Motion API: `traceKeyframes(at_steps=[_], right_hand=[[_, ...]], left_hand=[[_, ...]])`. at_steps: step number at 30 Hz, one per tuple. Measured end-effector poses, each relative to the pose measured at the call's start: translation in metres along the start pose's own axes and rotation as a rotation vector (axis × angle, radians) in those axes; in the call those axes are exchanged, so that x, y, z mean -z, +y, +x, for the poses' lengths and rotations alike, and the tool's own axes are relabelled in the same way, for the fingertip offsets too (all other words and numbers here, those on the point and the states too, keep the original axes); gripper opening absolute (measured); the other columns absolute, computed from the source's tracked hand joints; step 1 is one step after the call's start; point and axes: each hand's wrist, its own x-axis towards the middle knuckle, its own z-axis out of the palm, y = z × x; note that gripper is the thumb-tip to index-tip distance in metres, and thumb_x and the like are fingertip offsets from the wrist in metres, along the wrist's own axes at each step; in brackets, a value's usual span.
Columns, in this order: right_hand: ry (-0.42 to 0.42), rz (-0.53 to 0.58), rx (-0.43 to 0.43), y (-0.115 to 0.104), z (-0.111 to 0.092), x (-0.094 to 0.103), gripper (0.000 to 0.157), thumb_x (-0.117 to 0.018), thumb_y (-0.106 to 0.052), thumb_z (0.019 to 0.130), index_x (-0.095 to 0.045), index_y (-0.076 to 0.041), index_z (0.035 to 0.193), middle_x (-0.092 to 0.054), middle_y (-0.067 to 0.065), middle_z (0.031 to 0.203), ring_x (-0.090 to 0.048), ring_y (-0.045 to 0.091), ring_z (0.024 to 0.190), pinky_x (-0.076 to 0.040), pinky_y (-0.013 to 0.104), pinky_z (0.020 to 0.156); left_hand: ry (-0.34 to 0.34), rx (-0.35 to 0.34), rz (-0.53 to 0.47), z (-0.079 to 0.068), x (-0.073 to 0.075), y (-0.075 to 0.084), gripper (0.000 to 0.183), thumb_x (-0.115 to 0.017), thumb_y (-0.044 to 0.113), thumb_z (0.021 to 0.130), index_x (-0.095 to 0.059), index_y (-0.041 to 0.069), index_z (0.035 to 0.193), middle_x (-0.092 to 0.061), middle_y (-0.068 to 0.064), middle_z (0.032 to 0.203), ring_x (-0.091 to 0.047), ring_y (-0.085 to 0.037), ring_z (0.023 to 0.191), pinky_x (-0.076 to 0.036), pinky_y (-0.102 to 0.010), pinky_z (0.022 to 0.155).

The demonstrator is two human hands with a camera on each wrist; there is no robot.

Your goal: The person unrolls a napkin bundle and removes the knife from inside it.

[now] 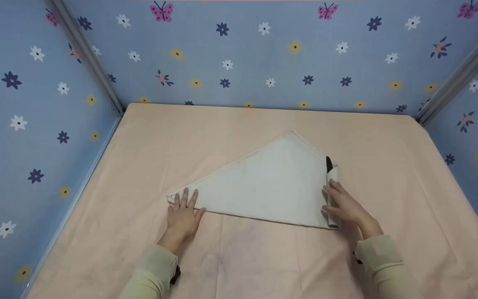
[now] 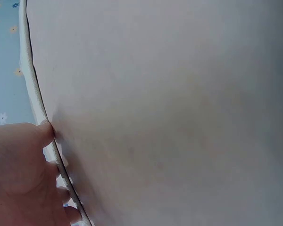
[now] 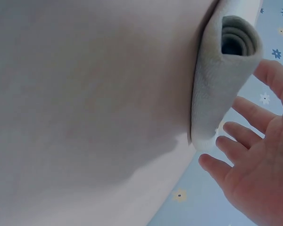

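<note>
A pale, whitish cloth (image 1: pixel 264 187) lies folded flat with a peak at its far side. Along its right edge it is turned into a narrow roll (image 1: pixel 332 222), whose coiled end (image 3: pixel 238 40) shows in the right wrist view. A black pointed piece (image 1: pixel 329 162) sticks out at the roll's far end; what it is, I cannot tell. My left hand (image 1: pixel 184 218) rests with spread fingers on the cloth's left corner. My right hand (image 1: pixel 347 207) lies at the roll, its fingers extended and touching it.
A peach cover (image 1: pixel 243 261) with creases spreads over the table under the cloth. Blue flowered panels (image 1: pixel 255 54) stand at the back and both sides, with grey posts (image 1: pixel 89 58) at the back corners.
</note>
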Motion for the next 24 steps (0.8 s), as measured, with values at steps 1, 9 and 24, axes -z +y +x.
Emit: traceKeyframes(at_steps=[1,9,24], right_hand=[[-0.009,0.005,-0.002,0.0002,0.0004,-0.0004,0.062,-0.062,-0.020,0.084,-0.034,0.004,0.133,-0.013,0.024,0.143,-0.005,0.041,0.130,-0.013,0.053,0.102],[-0.034,-0.004,-0.027,0.0019,0.0007,-0.0027,0.065,-0.064,-0.024,0.083,-0.034,0.002,0.134,-0.009,0.022,0.145,-0.003,0.039,0.131,-0.012,0.052,0.102],[-0.049,-0.019,-0.046,0.0084,-0.0015,-0.0028,0.068,-0.066,-0.027,0.081,-0.035,-0.002,0.135,-0.009,0.019,0.146,-0.004,0.038,0.131,-0.013,0.054,0.101]], left_hand=[[-0.002,0.000,0.002,0.0001,0.0000,0.0001,0.062,-0.031,0.046,0.094,-0.015,0.011,0.143,-0.005,-0.019,0.146,-0.004,-0.042,0.130,-0.014,-0.059,0.099],[-0.003,-0.004,0.011,0.0004,-0.0007,0.0002,0.062,-0.031,0.046,0.094,-0.015,0.011,0.143,-0.005,-0.019,0.146,-0.004,-0.042,0.130,-0.014,-0.059,0.099],[0.002,0.003,0.006,0.0003,-0.0009,0.0001,0.062,-0.031,0.046,0.094,-0.015,0.012,0.143,-0.005,-0.018,0.146,-0.004,-0.041,0.131,-0.014,-0.058,0.099]])
